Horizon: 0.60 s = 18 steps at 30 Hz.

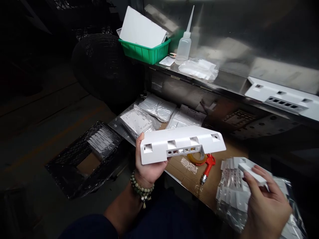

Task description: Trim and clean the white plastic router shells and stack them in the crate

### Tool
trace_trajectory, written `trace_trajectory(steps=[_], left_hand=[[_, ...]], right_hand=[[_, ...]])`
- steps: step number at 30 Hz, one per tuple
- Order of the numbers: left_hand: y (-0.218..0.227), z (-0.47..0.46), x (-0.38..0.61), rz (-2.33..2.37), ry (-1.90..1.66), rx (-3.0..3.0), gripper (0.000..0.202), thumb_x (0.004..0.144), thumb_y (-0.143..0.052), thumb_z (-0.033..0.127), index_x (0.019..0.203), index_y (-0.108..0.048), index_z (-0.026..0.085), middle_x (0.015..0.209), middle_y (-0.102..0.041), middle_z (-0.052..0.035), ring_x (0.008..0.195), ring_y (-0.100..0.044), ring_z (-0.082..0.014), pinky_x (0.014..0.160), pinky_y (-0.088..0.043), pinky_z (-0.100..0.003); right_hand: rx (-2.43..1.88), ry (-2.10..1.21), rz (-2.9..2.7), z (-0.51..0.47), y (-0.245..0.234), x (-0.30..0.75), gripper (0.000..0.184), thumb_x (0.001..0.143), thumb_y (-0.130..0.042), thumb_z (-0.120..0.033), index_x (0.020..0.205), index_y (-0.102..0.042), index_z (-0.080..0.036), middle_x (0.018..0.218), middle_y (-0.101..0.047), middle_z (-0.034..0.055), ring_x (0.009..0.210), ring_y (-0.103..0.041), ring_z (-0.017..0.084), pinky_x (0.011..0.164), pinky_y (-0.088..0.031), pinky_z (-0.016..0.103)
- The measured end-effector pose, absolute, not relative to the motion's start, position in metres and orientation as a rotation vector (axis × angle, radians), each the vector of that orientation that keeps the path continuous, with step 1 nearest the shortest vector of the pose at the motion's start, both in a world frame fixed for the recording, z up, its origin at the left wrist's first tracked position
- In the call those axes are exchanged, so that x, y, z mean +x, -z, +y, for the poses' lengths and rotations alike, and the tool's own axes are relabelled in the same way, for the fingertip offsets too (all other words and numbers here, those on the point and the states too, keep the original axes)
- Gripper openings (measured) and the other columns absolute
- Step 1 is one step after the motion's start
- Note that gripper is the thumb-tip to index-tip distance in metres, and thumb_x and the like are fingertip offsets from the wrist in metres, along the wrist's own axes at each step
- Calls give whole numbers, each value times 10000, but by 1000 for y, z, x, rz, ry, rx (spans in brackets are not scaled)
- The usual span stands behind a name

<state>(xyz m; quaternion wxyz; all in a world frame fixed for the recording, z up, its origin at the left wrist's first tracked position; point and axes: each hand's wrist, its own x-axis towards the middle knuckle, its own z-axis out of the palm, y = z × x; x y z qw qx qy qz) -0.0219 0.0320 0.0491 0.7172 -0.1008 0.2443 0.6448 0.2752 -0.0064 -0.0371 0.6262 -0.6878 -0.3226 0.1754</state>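
The left hand (152,171) grasps a white housing (183,142) by its left end, thumb up along the edge and palm beneath, most of its fingers hidden; the housing is above the near side of the bench. The right hand (269,202) pinches a small white block (250,171) between thumb and fingers over a clear bag (231,192) of pale parts, covering some of them; whether the block touches the bag cannot be told. A beaded bracelet (142,189) circles the left wrist. Between the hands, on cardboard (224,154), lie a roll of yellow tape (192,159), partly hidden by the housing, and a red air gun (208,162), its metal end toward the person. Behind the housing, wrapped panels (137,121) crowd the back of the bench. On the steel shelf (229,78) above stand a green tub (146,53) of white plates (142,28) and a spouted bottle (183,46), with a crumpled plastic packet (198,69) just beside it; a similar housing rests farther right. To the left, lower down, a black crate (64,157) holds white pieces (101,141), near a dark fan (97,66).
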Motion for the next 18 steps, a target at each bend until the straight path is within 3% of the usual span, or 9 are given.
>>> trace_trajectory(steps=[8, 12, 14, 18], left_hand=[[-45, 39, -17, 605, -1382, -288, 482, 1025, -415, 534, 933, -719, 172, 869, -781, -73, 773, -733, -236, 850, -600, -433], [-42, 42, -16, 583, -1367, -246, 491, 1025, -410, 537, 967, -731, 169, 903, -788, -72, 796, -739, -236, 853, -605, -420], [-41, 43, -16, 559, -1347, -204, 512, 1024, -395, 551, 1032, -739, 171, 948, -795, -75, 845, -747, -249, 861, -605, -424], [-39, 45, -17, 525, -1330, -131, 530, 1017, -390, 571, 1168, -730, 193, 1054, -796, -72, 998, -743, -283, 882, -604, -427]], right_hand=[[-1633, -418, -664, 2, 36, 288, 416, 826, -756, -554, 1139, -801, -283, 896, -718, 113, 767, -658, 262, 742, -516, 490], [-1506, -573, -714, 9, 37, 285, 625, 779, -783, -589, 1289, -638, -257, 753, -660, 14, 639, -623, 222, 616, -501, 409], [-1479, -610, -742, 13, 37, 281, 682, 727, -830, -612, 1244, -608, -226, 748, -669, -7, 623, -624, 202, 592, -490, 357], [-1418, -485, -768, 19, 31, 265, 546, 755, -846, -552, 1110, -664, -180, 760, -674, -11, 649, -622, 159, 641, -489, 310]])
